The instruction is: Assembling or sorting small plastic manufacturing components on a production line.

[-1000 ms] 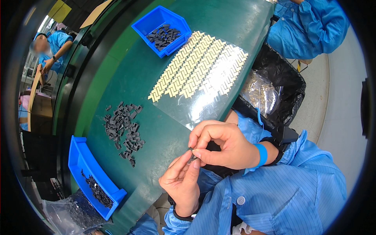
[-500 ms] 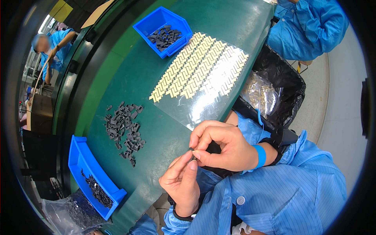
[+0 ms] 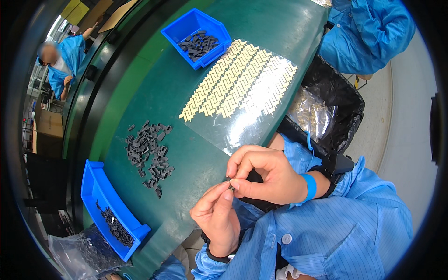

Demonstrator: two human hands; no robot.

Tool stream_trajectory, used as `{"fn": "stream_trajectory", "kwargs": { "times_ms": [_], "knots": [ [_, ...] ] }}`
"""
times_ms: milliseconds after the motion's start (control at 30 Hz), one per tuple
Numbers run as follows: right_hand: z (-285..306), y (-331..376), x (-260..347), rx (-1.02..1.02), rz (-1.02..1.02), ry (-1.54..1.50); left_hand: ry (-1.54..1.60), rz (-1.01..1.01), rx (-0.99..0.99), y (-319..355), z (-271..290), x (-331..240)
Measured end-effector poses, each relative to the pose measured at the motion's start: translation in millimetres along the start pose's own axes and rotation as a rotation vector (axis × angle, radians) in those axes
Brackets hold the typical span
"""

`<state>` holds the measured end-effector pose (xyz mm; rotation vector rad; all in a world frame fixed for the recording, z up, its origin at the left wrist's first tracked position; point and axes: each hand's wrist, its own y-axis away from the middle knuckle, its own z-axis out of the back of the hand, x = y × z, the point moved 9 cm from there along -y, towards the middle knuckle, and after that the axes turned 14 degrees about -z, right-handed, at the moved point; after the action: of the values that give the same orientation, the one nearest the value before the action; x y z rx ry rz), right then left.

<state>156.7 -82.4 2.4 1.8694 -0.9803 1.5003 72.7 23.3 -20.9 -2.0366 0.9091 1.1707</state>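
My left hand [image 3: 217,215] and my right hand [image 3: 265,173] meet over the near edge of the green table [image 3: 154,84]. Their fingertips pinch one small dark part [image 3: 228,182] between them; most of it is hidden by the fingers. A loose pile of small black parts [image 3: 150,151] lies on the table to the left of my hands. A clear sheet carrying rows of small yellow pieces [image 3: 240,84] lies just beyond my right hand.
A blue bin with black parts [image 3: 198,39] stands at the far side, another blue bin [image 3: 109,214] at the near left with a clear bag of parts [image 3: 79,254] beside it. A black bag-lined container [image 3: 326,109] hangs at the right. Other people in blue coats are nearby.
My hands stay almost where they were, fingers still pinched together. The person at the far left has shifted position.
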Motion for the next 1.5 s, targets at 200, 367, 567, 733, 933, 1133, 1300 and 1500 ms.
{"fn": "stream_trajectory", "kwargs": {
  "times_ms": [200, 367, 567, 733, 933, 1133, 1300, 1500],
  "knots": [
    [-4.5, 0.2, -11.3, 0.128, -0.06, -0.113, 0.065, 0.024, -0.014, -1.0, -1.3, 1.3],
    [-1.8, -4.1, -2.5, 0.106, 0.03, 0.0, 0.02, -0.04, 0.008, -0.8, -4.5, -7.0],
    [-0.5, -4.5, 9.8, 0.159, 0.111, 0.14, -0.073, -0.141, 0.013, -0.8, -2.8, -17.8],
    [1.7, -2.9, 6.1, 0.171, 0.07, 0.137, 0.029, -0.073, 0.023, -3.3, -7.0, -14.2],
    [-4.3, -1.8, 4.5, 0.2, 0.043, 0.049, -0.037, -0.068, -0.026, -1.8, 0.0, -7.6],
    [0.0, -5.9, 0.0, 0.186, -0.008, 0.047, -0.019, -0.021, 0.036, -4.2, -9.7, -7.6],
    [-11.2, -4.7, -21.4, 0.425, -0.284, -0.223, 0.113, 0.09, 0.116, -2.2, -9.6, 0.0],
    [-23.1, 3.0, -22.7, 0.623, -0.414, -0.438, 0.215, 0.184, 0.163, 2.9, -14.8, 3.6]
  ]
}}
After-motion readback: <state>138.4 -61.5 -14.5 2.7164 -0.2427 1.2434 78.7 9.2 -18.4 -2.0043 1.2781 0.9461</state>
